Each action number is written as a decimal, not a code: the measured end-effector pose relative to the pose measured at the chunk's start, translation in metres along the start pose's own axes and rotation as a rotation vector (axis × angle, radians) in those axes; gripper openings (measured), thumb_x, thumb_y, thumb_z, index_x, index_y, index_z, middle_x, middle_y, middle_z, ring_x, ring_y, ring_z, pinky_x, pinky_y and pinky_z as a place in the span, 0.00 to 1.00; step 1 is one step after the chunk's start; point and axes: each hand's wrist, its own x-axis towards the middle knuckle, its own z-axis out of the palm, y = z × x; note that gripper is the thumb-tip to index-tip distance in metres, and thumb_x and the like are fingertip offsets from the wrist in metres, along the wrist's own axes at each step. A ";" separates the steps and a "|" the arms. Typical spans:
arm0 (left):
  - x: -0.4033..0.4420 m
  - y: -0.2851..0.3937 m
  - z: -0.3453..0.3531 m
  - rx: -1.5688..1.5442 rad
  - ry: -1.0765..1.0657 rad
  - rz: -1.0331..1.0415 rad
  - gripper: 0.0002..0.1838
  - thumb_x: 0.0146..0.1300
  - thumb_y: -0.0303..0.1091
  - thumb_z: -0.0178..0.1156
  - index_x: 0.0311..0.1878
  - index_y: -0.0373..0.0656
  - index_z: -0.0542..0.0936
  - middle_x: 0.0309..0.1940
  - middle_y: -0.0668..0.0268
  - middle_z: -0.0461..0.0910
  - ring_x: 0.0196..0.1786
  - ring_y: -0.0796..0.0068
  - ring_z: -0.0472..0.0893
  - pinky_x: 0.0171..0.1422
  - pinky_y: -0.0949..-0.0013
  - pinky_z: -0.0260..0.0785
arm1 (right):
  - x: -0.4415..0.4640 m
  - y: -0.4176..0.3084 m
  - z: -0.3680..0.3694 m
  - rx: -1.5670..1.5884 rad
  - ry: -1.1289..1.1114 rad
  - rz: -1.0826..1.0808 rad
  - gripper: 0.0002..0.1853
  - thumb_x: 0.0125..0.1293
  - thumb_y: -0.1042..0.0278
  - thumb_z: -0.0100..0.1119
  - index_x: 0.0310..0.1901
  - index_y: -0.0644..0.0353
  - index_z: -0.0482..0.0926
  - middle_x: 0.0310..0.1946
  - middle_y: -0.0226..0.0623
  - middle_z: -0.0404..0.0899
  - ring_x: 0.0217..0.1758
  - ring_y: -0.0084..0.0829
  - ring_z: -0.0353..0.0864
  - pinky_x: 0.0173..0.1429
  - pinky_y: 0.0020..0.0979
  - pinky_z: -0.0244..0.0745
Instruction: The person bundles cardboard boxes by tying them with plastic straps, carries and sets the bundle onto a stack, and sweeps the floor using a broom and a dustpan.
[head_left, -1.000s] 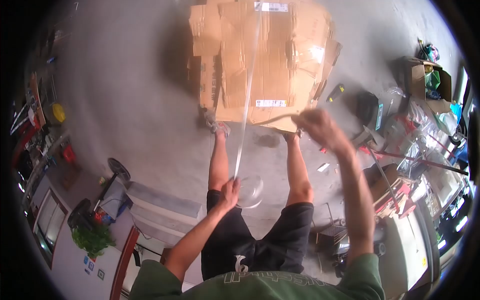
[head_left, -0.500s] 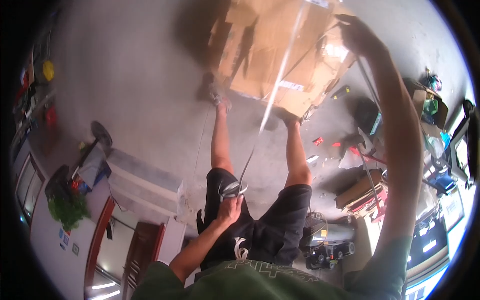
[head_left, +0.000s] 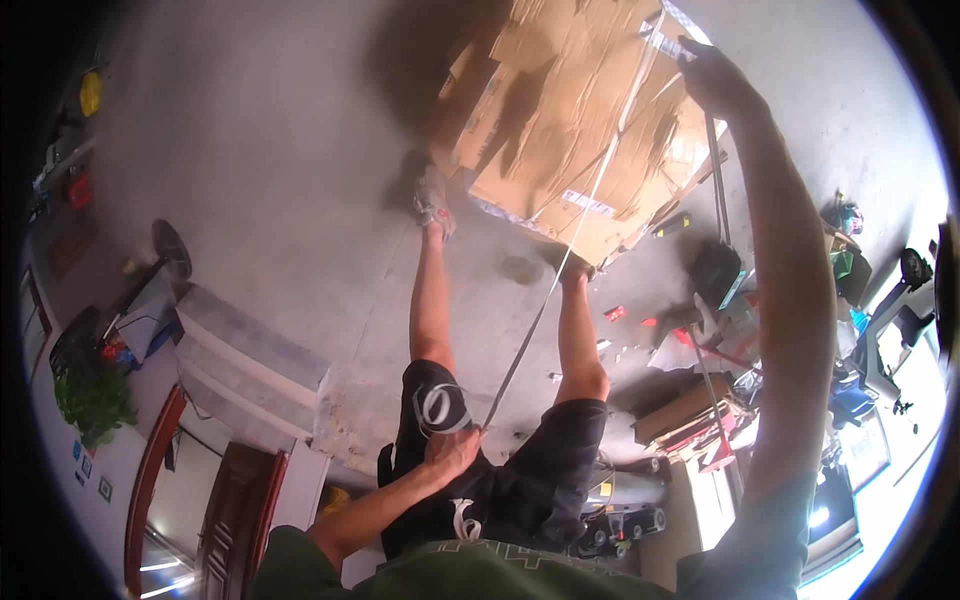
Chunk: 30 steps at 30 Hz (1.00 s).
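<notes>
My left hand (head_left: pixel 452 457) is closed around a white packing strap beside my thigh. The strap's loose coil (head_left: pixel 438 405) bulges above the fingers. From this hand the strap (head_left: pixel 560 272) runs taut up and across a bundle of flattened cardboard (head_left: pixel 570 110) on the floor by my feet. My right arm is stretched far forward. My right hand (head_left: pixel 722 82) is over the bundle's far right edge, close to the strap's upper part, with its fingertips extended and apart. Whether they touch the cardboard cannot be made out.
A long-handled dustpan (head_left: pixel 715 272) stands right of the bundle. Red scraps (head_left: pixel 614 314) litter the concrete floor, with a cardboard pile (head_left: pixel 680 410) farther right. At left are a step (head_left: pixel 250 345), a green plant (head_left: pixel 95 400) and a brown door (head_left: pixel 238 510).
The left hand has moved slightly down with the strap, and the coil now shows as an open loop. My right hand stays near the bundle's edge. The view has shifted a little.
</notes>
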 end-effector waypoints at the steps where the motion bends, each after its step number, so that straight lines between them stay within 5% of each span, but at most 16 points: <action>1: 0.002 0.008 -0.005 0.007 -0.002 0.034 0.18 0.69 0.45 0.51 0.29 0.44 0.78 0.19 0.56 0.79 0.23 0.55 0.81 0.24 0.54 0.72 | 0.007 0.005 0.005 -0.023 -0.009 -0.067 0.24 0.64 0.78 0.45 0.63 0.59 0.71 0.47 0.45 0.77 0.46 0.34 0.81 0.43 0.29 0.72; 4: 0.004 0.016 -0.008 0.043 -0.090 0.096 0.17 0.71 0.44 0.49 0.32 0.42 0.77 0.18 0.56 0.79 0.21 0.56 0.82 0.21 0.57 0.72 | 0.007 0.005 0.022 0.192 0.076 -0.385 0.27 0.60 0.92 0.43 0.62 0.67 0.67 0.40 0.36 0.71 0.58 0.29 0.79 0.22 0.22 0.58; 6: 0.001 0.028 -0.009 0.056 -0.178 0.133 0.17 0.72 0.43 0.47 0.35 0.41 0.77 0.15 0.57 0.78 0.19 0.58 0.82 0.19 0.57 0.72 | 0.006 -0.009 0.027 0.335 0.084 -0.244 0.24 0.59 0.91 0.45 0.58 0.68 0.71 0.37 0.36 0.73 0.51 0.27 0.83 0.22 0.22 0.59; 8: -0.001 0.051 -0.005 0.001 -0.134 0.213 0.16 0.71 0.42 0.47 0.34 0.42 0.77 0.15 0.58 0.78 0.18 0.60 0.81 0.19 0.58 0.72 | 0.032 -0.001 0.030 -0.039 -0.004 -0.146 0.27 0.57 0.83 0.48 0.60 0.58 0.73 0.51 0.39 0.74 0.56 0.36 0.77 0.51 0.30 0.65; 10: 0.003 0.081 -0.002 -0.044 -0.137 0.282 0.14 0.69 0.40 0.50 0.32 0.43 0.78 0.15 0.60 0.79 0.19 0.62 0.81 0.19 0.58 0.72 | 0.045 -0.004 0.037 0.146 -0.093 0.047 0.27 0.56 0.78 0.50 0.60 0.53 0.75 0.59 0.40 0.75 0.59 0.41 0.74 0.66 0.35 0.67; 12: 0.010 0.113 0.008 0.003 -0.134 0.342 0.11 0.65 0.36 0.53 0.29 0.44 0.79 0.16 0.63 0.80 0.20 0.65 0.82 0.20 0.60 0.72 | 0.039 -0.047 0.042 0.596 -0.179 0.233 0.25 0.56 0.77 0.50 0.58 0.53 0.77 0.58 0.39 0.76 0.60 0.42 0.74 0.65 0.36 0.68; 16: 0.027 0.177 0.011 0.075 -0.160 0.469 0.06 0.57 0.34 0.58 0.27 0.48 0.81 0.18 0.65 0.80 0.24 0.70 0.82 0.21 0.66 0.69 | 0.007 -0.068 0.067 1.126 -0.057 0.220 0.12 0.70 0.65 0.50 0.45 0.66 0.78 0.30 0.35 0.80 0.16 0.17 0.64 0.18 0.21 0.61; 21: 0.026 0.202 0.004 0.018 -0.158 0.523 0.12 0.69 0.38 0.50 0.34 0.41 0.77 0.19 0.59 0.79 0.23 0.61 0.81 0.27 0.61 0.72 | -0.018 0.002 0.093 0.679 0.121 0.220 0.25 0.58 0.48 0.64 0.46 0.63 0.81 0.33 0.42 0.83 0.35 0.35 0.82 0.38 0.35 0.77; 24: 0.027 0.210 0.008 -0.145 -0.252 0.518 0.12 0.70 0.36 0.49 0.37 0.37 0.75 0.19 0.56 0.79 0.25 0.57 0.82 0.27 0.59 0.75 | -0.046 0.042 0.119 -0.006 -0.160 0.315 0.32 0.51 0.39 0.69 0.42 0.65 0.83 0.37 0.51 0.84 0.43 0.45 0.84 0.46 0.41 0.78; 27: 0.030 0.236 0.021 -0.213 -0.377 0.468 0.12 0.70 0.35 0.47 0.37 0.35 0.74 0.19 0.54 0.79 0.23 0.56 0.82 0.27 0.57 0.75 | -0.095 0.032 0.128 0.160 -0.252 0.380 0.27 0.53 0.43 0.68 0.34 0.66 0.84 0.30 0.49 0.84 0.35 0.43 0.84 0.43 0.40 0.78; 30: 0.049 0.245 0.050 -0.183 -0.222 0.613 0.12 0.70 0.34 0.46 0.37 0.34 0.74 0.20 0.56 0.78 0.24 0.58 0.80 0.28 0.58 0.73 | -0.121 0.005 0.105 0.358 -0.013 0.388 0.21 0.59 0.51 0.65 0.30 0.66 0.82 0.22 0.51 0.80 0.28 0.45 0.81 0.36 0.44 0.73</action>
